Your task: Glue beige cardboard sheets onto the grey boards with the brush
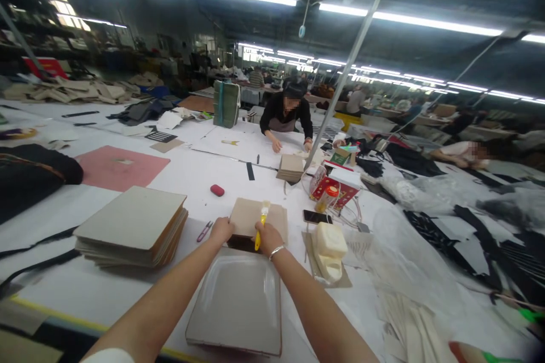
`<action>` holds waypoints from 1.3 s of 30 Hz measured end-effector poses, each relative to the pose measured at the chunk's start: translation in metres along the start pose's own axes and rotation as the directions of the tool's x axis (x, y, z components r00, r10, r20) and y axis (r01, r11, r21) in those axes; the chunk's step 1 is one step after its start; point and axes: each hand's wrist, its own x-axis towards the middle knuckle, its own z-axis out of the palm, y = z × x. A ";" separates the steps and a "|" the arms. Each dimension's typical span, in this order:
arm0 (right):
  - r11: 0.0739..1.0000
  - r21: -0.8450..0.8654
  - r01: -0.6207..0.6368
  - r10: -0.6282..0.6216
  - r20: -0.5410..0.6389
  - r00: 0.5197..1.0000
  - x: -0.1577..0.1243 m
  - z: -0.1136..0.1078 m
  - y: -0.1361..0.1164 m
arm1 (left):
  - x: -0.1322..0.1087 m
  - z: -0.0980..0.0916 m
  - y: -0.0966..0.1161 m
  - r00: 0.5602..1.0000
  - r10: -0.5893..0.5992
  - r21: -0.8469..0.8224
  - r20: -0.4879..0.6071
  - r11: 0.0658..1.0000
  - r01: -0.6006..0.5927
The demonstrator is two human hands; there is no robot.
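My right hand (270,239) is closed around a paintbrush (263,221) with a yellow handle, its pale bristles pointing away from me. Under the brush lies a small stack of tan cardboard sheets (244,212). At that stack's left edge, my left hand (222,231) grips the cardboard with curled fingers, partly hidden. Nearer to me sits a grey board (234,306) with shiny, wet-looking streaks along its borders. To the left stands a taller stack of grey boards (131,218). Thread snips (205,231) lie beside my left hand.
Right of my hands are a cream plastic container (330,244) lying on its side, a phone (317,216), a jar with a red lid (327,198) and a red box (344,187). A co-worker (287,110) leans over the table's far side, near a slanting metal pole (340,82).
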 end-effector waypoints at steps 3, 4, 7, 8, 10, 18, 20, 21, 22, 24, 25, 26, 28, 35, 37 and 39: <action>0.998 0.045 -0.049 0.050 -0.003 0.999 0.001 0.000 -0.003 | -0.002 0.004 0.000 1.000 -0.003 0.002 -0.017 1.000 0.003; 0.997 0.054 -0.061 0.061 0.002 0.998 0.001 0.000 -0.004 | -0.004 0.005 0.000 1.000 -0.004 0.003 -0.024 1.000 0.005; 0.995 0.057 -0.087 0.087 0.007 0.996 0.004 -0.002 -0.005 | -0.006 0.002 0.002 0.999 -0.005 -0.005 -0.050 1.000 0.005; 0.994 0.056 -0.092 0.092 0.007 0.996 0.005 -0.003 -0.006 | -0.007 0.001 0.002 0.998 0.000 -0.013 -0.060 1.000 0.000; 0.993 0.050 -0.108 0.107 0.014 0.994 0.007 -0.004 -0.006 | -0.008 -0.003 0.003 0.996 0.022 -0.037 -0.083 0.999 -0.025; 0.991 0.050 -0.120 0.120 -0.001 0.993 0.011 -0.003 -0.003 | -0.024 0.005 0.021 0.983 0.102 -0.167 -0.151 0.978 -0.127; 0.992 0.047 -0.114 0.114 -0.008 0.993 0.010 -0.001 -0.004 | -0.026 0.009 0.023 0.975 0.083 -0.165 -0.208 0.979 -0.119; 0.993 0.046 -0.111 0.112 -0.012 0.994 0.009 0.000 -0.004 | -0.027 0.010 0.022 0.970 0.074 -0.132 -0.231 0.985 -0.106; 0.993 0.047 -0.106 0.106 -0.011 0.994 0.008 0.000 -0.003 | -0.027 0.011 0.021 0.970 0.083 -0.083 -0.229 0.991 -0.105; 0.995 0.064 -0.082 0.082 -0.004 0.997 0.004 0.000 -0.001 | -0.026 0.010 0.017 0.974 0.177 0.054 -0.142 0.984 -0.171; 0.994 0.083 -0.070 0.070 0.003 0.998 0.002 -0.001 0.002 | -0.025 0.010 0.016 0.966 0.250 0.118 -0.072 0.963 -0.241; 0.992 0.110 -0.068 0.068 0.003 0.998 0.000 -0.002 0.007 | -0.023 0.010 0.016 0.944 0.329 0.166 -0.006 0.931 -0.324; 0.977 0.173 -0.125 0.133 -0.038 0.990 -0.005 -0.006 0.019 | -0.020 0.011 0.020 0.879 0.471 0.218 0.081 0.852 -0.476; 0.840 0.379 -0.388 0.453 -0.097 0.886 -0.031 -0.001 0.065 | -0.005 0.022 0.057 0.805 0.513 0.324 0.298 0.739 -0.591; 0.816 0.439 -0.376 0.461 -0.104 0.881 -0.036 0.004 0.072 | 0.002 0.019 0.061 0.804 0.497 0.320 0.327 0.742 -0.589; 0.790 0.497 -0.360 0.470 -0.113 0.875 -0.041 0.009 0.078 | 0.008 0.014 0.061 0.799 0.483 0.314 0.359 0.743 -0.590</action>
